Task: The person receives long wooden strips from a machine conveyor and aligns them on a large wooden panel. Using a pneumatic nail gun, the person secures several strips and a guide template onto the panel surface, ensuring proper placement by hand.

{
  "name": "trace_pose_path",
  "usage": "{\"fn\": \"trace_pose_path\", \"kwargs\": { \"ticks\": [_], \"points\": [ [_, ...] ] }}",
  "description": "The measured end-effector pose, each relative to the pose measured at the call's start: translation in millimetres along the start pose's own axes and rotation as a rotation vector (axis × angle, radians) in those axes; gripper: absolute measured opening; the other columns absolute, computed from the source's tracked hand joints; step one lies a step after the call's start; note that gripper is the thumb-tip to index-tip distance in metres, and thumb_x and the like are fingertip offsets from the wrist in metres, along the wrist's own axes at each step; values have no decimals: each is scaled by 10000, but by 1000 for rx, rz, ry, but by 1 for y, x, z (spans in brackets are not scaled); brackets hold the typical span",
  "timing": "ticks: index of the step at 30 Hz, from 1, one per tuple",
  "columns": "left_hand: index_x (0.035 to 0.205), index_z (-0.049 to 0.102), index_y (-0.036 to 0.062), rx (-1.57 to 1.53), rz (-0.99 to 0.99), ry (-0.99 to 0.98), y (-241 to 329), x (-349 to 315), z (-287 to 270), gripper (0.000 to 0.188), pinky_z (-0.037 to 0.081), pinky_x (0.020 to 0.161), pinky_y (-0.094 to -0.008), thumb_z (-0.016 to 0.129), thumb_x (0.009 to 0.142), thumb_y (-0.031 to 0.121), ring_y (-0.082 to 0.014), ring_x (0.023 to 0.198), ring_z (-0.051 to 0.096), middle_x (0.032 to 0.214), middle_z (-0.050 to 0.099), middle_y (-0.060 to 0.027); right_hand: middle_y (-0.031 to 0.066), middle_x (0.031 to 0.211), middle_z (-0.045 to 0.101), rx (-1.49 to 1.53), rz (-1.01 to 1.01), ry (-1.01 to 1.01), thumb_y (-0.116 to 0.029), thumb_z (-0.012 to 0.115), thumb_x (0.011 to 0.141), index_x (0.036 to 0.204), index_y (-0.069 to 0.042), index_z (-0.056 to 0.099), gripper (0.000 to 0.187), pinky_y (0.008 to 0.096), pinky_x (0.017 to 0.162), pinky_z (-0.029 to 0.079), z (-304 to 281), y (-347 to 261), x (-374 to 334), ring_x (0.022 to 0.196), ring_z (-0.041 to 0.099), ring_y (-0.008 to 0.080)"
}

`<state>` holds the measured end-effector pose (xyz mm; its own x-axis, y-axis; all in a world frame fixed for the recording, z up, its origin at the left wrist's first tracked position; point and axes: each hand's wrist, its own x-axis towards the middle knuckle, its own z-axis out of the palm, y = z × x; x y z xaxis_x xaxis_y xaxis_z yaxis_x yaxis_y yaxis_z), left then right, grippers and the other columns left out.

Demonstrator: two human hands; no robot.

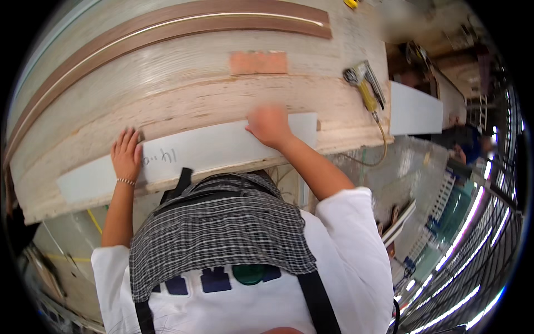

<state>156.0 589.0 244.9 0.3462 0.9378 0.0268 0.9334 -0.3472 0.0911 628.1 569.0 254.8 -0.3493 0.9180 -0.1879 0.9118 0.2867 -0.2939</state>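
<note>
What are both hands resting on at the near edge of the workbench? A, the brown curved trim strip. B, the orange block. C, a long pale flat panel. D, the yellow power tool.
C: the left hand and the right hand both press flat on the long pale panel; the yellow power tool lies off to the right, untouched.

A broad pale wooden desk (183, 94) fills the upper view; grey floor (400, 167) lies to the right, with long bright ceiling-light reflections (467, 222) beyond.

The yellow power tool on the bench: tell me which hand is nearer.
Right. The right hand rests on the white panel, left of the yellow power tool; the left hand lies much farther left.
</note>
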Motion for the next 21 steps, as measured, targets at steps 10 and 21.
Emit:
{"fn": "trace_pose_path", "kwargs": {
  "ticks": [10, 21],
  "points": [
    [1011, 651, 110, -104, 5, -74, -10, 11, 17, 235, 413, 895, -430, 509, 971, 294, -298, 1033, 551, 1045, 600, -102, 18, 895, 598, -54, 45, 238, -441, 574, 901, 850, -177, 653, 280, 431, 818, 379, 6, -15, 6, 950, 541, 235],
    [1054, 634, 87, -66, 31, -54, -8, 7, 22, 237, 387, 905, -444, 502, 969, 265, -313, 1027, 538, 1064, 597, -112, 32, 935, 538, -78, 82, 428, -268, 630, 832, 835, -160, 587, 116, 421, 840, 345, 12, -32, -6, 968, 495, 241]
  ]
}}
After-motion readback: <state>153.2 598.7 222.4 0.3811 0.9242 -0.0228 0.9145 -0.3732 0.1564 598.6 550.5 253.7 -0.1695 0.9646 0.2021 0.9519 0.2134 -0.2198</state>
